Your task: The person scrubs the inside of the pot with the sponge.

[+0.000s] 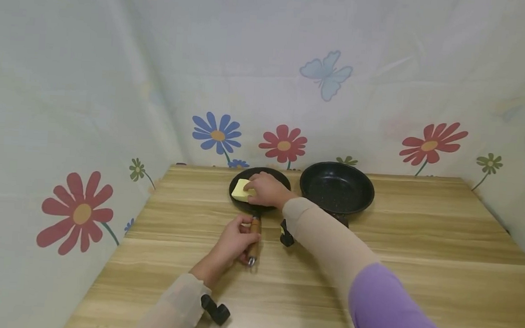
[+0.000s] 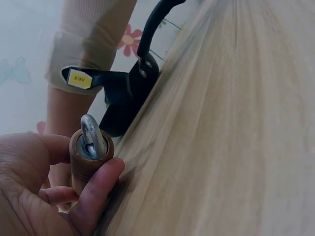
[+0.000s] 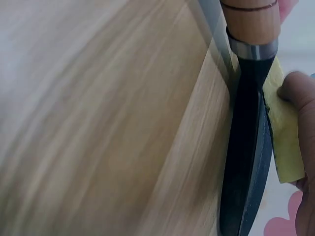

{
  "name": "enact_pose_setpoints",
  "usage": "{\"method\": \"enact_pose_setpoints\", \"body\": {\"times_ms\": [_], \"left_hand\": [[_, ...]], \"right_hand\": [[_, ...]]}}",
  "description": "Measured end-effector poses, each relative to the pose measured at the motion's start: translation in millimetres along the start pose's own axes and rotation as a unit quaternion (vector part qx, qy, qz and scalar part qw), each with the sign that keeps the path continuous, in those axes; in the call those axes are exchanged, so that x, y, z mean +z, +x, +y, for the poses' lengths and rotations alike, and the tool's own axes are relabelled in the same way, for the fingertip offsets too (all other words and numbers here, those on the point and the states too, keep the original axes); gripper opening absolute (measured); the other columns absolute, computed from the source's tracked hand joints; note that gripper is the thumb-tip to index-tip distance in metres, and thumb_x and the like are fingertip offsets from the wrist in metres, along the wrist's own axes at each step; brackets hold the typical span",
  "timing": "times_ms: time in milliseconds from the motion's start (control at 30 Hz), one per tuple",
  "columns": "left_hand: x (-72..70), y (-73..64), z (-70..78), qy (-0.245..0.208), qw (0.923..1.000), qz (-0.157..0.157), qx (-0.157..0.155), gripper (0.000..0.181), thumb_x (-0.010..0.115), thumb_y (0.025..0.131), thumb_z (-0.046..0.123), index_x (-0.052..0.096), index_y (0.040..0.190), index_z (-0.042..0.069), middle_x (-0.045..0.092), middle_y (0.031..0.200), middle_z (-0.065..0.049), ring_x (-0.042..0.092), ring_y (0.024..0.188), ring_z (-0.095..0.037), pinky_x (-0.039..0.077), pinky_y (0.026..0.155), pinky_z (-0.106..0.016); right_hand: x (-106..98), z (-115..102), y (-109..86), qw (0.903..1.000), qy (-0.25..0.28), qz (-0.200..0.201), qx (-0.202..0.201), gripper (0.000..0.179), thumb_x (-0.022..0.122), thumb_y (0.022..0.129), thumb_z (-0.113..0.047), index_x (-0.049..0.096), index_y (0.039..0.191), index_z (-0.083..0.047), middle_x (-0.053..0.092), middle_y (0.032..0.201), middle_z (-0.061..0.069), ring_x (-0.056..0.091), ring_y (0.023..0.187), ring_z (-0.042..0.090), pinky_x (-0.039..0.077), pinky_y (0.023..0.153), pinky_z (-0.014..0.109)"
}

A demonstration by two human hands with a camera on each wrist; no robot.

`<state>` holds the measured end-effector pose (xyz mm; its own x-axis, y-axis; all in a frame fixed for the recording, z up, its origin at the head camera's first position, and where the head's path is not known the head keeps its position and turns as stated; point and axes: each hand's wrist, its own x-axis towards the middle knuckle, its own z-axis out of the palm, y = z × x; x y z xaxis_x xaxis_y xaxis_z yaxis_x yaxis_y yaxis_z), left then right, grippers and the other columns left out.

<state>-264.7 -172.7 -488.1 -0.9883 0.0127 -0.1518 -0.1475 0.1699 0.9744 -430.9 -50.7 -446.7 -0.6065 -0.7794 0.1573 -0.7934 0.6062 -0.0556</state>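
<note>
A small black frying pan (image 1: pixel 271 172) sits toward the back of the table, its wooden handle (image 1: pixel 254 239) pointing at me. My left hand (image 1: pixel 232 242) grips that handle between thumb and fingers; the metal hanging ring (image 2: pixel 92 135) at its end shows in the left wrist view. Over the pan, my right hand (image 1: pixel 267 188) holds a pale yellow sponge (image 1: pixel 241 189). In the right wrist view the sponge stands up past the pan's rim, with a thumb pressed on its face. The sponge's right part is hidden under the fingers in the head view.
A larger black frying pan (image 1: pixel 337 187) stands to the right of the small one, its dark handle (image 2: pixel 156 24) partly behind my right forearm. The wooden table (image 1: pixel 418 274) ends at a flower-printed cloth (image 1: pixel 364 50) behind. Black wrist straps hang from both sleeves.
</note>
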Motion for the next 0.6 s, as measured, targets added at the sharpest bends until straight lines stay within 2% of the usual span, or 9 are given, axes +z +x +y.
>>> {"method": "enact_pose_setpoints", "body": {"times_ms": [200, 600], "left_hand": [[0.6, -3.2, 0.8, -0.006, 1.0, -0.003, 0.004, 0.05, 0.072, 0.086, 0.005, 0.05, 0.131, 0.001, 0.053, 0.101, -0.017, 0.061, 0.066, -0.024, 0.056, 0.039, -0.036], [-1.3, -3.0, 1.6, 0.012, 0.9999, -0.006, 0.009, 0.052, 0.072, 0.087, 0.008, 0.046, 0.132, 0.002, 0.053, 0.103, -0.018, 0.062, 0.067, -0.025, 0.057, 0.042, -0.035]], "right_hand": [[5, 3, 11.9, 0.9996, -0.01, -0.014, 0.024, 0.034, 0.064, 0.094, -0.031, 0.072, 0.126, -0.024, 0.061, 0.139, 0.005, 0.053, 0.127, 0.03, 0.043, 0.111, 0.047], [3, 7, 29.2, 0.9983, -0.015, -0.011, 0.055, 0.033, 0.062, 0.095, -0.028, 0.073, 0.126, -0.023, 0.066, 0.132, 0.001, 0.056, 0.126, 0.024, 0.044, 0.11, 0.048]]}}
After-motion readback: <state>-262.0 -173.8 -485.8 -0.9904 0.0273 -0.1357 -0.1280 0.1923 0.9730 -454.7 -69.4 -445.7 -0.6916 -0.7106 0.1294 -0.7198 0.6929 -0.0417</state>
